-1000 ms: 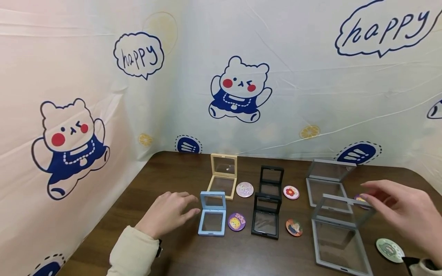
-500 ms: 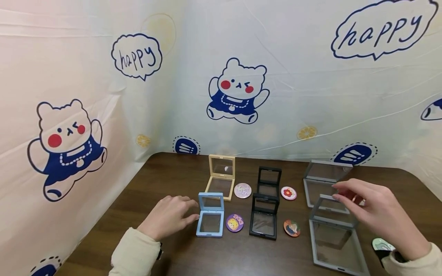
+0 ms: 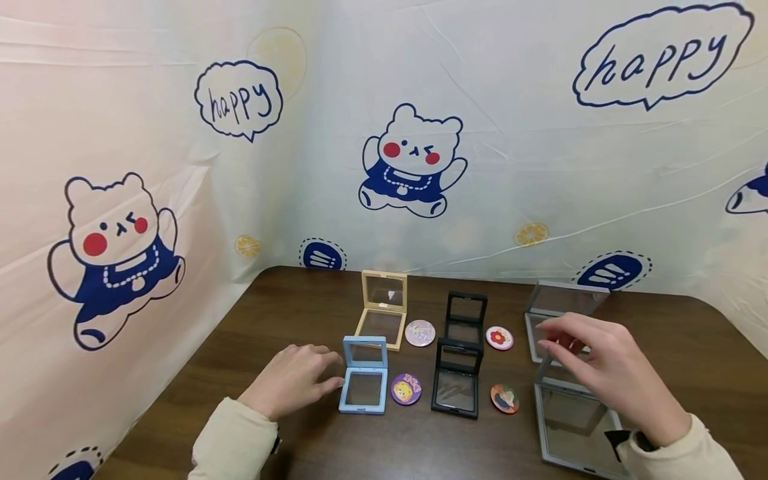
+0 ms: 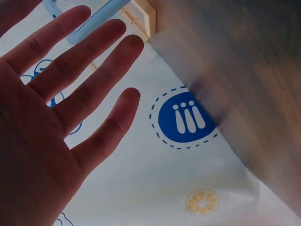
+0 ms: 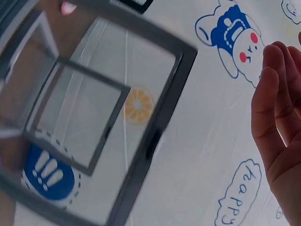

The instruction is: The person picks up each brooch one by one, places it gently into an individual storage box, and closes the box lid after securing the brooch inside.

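Observation:
My left hand [image 3: 294, 380], fingers spread and relaxed, is close beside a light blue hinged display frame [image 3: 364, 388] standing with its lid up. In the left wrist view the left palm [image 4: 37, 132] shows with nothing in it. Over the two grey hinged frames is my right hand [image 3: 612, 367], fingers loosely bent and holding nothing. It overlaps the front grey frame [image 3: 570, 427] and part of the rear grey frame [image 3: 567, 300]. In the right wrist view the fingers [image 5: 270, 113] appear apart from a grey frame [image 5: 160, 132].
A tan frame [image 3: 383, 327] and two black frames, rear [image 3: 465, 330] and front [image 3: 456, 391], also stand with lids raised. Round badges lie between them: pearly [image 3: 420, 333], purple [image 3: 406, 389], red-flower [image 3: 499, 338] and orange [image 3: 505, 399]. A printed curtain [image 3: 510, 153] hangs behind the table [image 3: 384, 447].
My right hand has moved left across the grey frames; its wrist and sleeve now cover where the green badge was visible. My left hand has barely moved.

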